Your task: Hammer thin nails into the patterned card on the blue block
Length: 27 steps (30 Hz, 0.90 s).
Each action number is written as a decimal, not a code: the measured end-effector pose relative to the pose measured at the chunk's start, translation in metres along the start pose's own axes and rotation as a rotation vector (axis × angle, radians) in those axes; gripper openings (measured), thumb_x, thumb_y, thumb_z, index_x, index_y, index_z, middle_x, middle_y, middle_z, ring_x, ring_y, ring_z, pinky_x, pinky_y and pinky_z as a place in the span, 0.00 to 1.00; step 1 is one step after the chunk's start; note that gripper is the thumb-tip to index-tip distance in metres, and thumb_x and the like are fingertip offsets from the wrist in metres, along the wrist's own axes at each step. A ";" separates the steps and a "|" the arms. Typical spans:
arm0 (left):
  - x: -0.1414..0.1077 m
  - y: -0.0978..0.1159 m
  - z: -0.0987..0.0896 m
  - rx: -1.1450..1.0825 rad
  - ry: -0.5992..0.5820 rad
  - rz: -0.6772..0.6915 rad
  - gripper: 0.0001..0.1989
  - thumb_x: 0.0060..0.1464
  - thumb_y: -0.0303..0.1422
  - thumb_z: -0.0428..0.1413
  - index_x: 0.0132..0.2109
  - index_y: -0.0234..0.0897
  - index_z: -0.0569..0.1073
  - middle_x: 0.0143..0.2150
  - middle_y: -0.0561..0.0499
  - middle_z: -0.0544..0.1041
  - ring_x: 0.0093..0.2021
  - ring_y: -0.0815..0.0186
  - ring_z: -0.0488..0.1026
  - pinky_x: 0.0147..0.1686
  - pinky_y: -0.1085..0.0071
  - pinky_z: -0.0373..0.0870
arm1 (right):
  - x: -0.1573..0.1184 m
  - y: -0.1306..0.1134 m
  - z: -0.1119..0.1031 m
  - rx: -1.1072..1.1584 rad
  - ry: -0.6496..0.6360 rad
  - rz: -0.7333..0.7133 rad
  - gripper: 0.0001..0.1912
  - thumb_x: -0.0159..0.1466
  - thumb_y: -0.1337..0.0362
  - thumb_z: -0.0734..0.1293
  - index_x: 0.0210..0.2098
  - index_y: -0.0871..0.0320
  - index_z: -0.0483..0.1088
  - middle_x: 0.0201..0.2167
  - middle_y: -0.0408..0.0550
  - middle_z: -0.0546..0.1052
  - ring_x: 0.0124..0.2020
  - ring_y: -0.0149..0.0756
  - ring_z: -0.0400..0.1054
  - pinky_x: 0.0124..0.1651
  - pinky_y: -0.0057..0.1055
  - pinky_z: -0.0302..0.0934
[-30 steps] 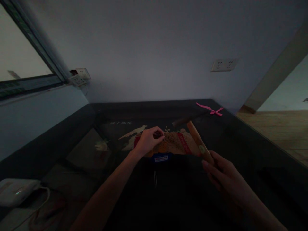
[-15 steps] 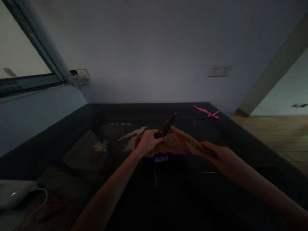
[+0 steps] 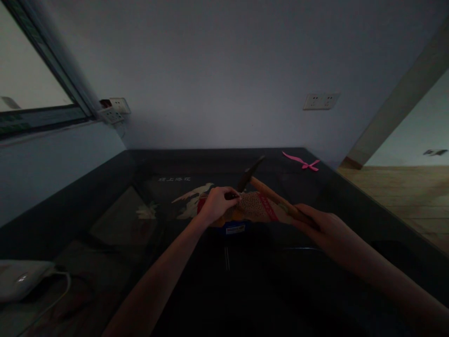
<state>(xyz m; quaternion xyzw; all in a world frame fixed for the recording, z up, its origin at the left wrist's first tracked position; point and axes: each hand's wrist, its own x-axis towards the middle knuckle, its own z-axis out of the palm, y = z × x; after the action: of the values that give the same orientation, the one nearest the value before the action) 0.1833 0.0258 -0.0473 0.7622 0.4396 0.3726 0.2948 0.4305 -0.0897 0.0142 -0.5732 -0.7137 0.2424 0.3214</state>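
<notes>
My right hand (image 3: 317, 221) is closed round the wooden handle of a hammer (image 3: 271, 193). Its dark metal head (image 3: 248, 174) is just beyond the fingertips of my left hand (image 3: 219, 203). Those left fingers are pinched together over a package (image 3: 253, 206) with a speckled tan print and a red band. What they pinch is too small and dark to make out. Under the package shows a blue object (image 3: 234, 229) with a white label, partly hidden.
The glossy black table (image 3: 259, 285) has a bird design on top. A pink ribbon (image 3: 304, 164) lies at its far right corner. At the left edge is a white device (image 3: 24, 278) with a cable. Sockets (image 3: 321, 101) are on the wall behind.
The hammer head has lifted slightly, up and to the right, away from my left fingers. My left hand stays pinched in nearly the same place.
</notes>
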 end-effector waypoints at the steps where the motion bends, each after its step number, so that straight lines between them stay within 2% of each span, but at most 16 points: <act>1: 0.000 0.001 0.000 0.003 0.003 0.002 0.04 0.50 0.31 0.60 0.33 0.36 0.77 0.32 0.51 0.80 0.34 0.63 0.77 0.36 0.69 0.71 | 0.000 0.001 0.000 0.004 -0.001 0.002 0.07 0.58 0.57 0.66 0.31 0.52 0.74 0.23 0.45 0.76 0.21 0.36 0.67 0.24 0.30 0.55; 5: -0.001 0.002 -0.001 0.009 -0.004 0.009 0.05 0.49 0.28 0.59 0.35 0.35 0.77 0.33 0.50 0.80 0.34 0.63 0.77 0.35 0.69 0.71 | -0.002 0.007 0.001 -0.037 -0.070 0.023 0.07 0.59 0.58 0.65 0.30 0.53 0.73 0.22 0.44 0.75 0.22 0.35 0.67 0.25 0.30 0.54; 8: 0.000 0.001 -0.001 0.022 -0.015 0.034 0.04 0.50 0.29 0.59 0.35 0.35 0.77 0.33 0.49 0.80 0.34 0.63 0.77 0.35 0.69 0.71 | -0.006 0.012 0.002 -0.004 -0.046 0.048 0.08 0.59 0.57 0.65 0.29 0.54 0.72 0.23 0.44 0.74 0.23 0.35 0.66 0.26 0.30 0.55; 11: -0.001 0.001 -0.001 0.041 -0.006 0.057 0.04 0.51 0.31 0.59 0.34 0.35 0.76 0.32 0.49 0.79 0.34 0.64 0.76 0.35 0.69 0.72 | -0.016 0.015 0.007 0.172 0.018 0.150 0.11 0.58 0.54 0.67 0.32 0.55 0.71 0.20 0.41 0.67 0.20 0.31 0.60 0.21 0.27 0.52; 14: -0.001 0.001 0.000 0.007 -0.008 0.084 0.05 0.51 0.31 0.59 0.35 0.34 0.75 0.33 0.49 0.78 0.34 0.65 0.75 0.36 0.69 0.72 | -0.028 0.019 0.016 0.448 0.100 0.288 0.15 0.57 0.51 0.68 0.36 0.56 0.69 0.20 0.38 0.61 0.19 0.27 0.54 0.18 0.23 0.49; 17: -0.002 -0.001 0.001 -0.043 -0.024 0.089 0.06 0.51 0.31 0.59 0.37 0.34 0.74 0.34 0.49 0.78 0.35 0.65 0.75 0.37 0.69 0.73 | -0.036 0.031 0.028 0.683 0.145 0.380 0.18 0.55 0.51 0.71 0.38 0.56 0.67 0.21 0.38 0.61 0.19 0.25 0.54 0.16 0.21 0.48; 21: -0.002 -0.001 -0.002 -0.047 -0.026 0.094 0.09 0.50 0.30 0.60 0.40 0.35 0.73 0.35 0.49 0.77 0.35 0.66 0.75 0.37 0.69 0.73 | -0.039 0.048 0.038 0.847 0.121 0.401 0.17 0.56 0.52 0.71 0.39 0.55 0.67 0.19 0.35 0.61 0.16 0.22 0.50 0.14 0.19 0.45; 24: -0.002 0.010 -0.014 0.030 0.027 0.150 0.12 0.51 0.29 0.60 0.44 0.35 0.72 0.40 0.48 0.77 0.40 0.65 0.75 0.41 0.68 0.73 | -0.040 0.052 0.040 0.903 0.104 0.406 0.16 0.57 0.54 0.71 0.39 0.55 0.66 0.19 0.35 0.60 0.15 0.21 0.49 0.14 0.18 0.44; 27: -0.009 0.031 -0.030 0.154 0.187 0.254 0.11 0.53 0.28 0.57 0.45 0.36 0.71 0.43 0.47 0.76 0.43 0.65 0.74 0.46 0.67 0.71 | -0.040 0.052 0.039 0.922 0.094 0.418 0.16 0.57 0.54 0.71 0.39 0.56 0.66 0.19 0.35 0.60 0.15 0.20 0.49 0.14 0.18 0.44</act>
<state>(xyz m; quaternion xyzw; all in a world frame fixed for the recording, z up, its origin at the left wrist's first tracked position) 0.1695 0.0076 -0.0096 0.7941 0.3923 0.4414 0.1438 0.4417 -0.1160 -0.0565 -0.5126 -0.3871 0.5652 0.5176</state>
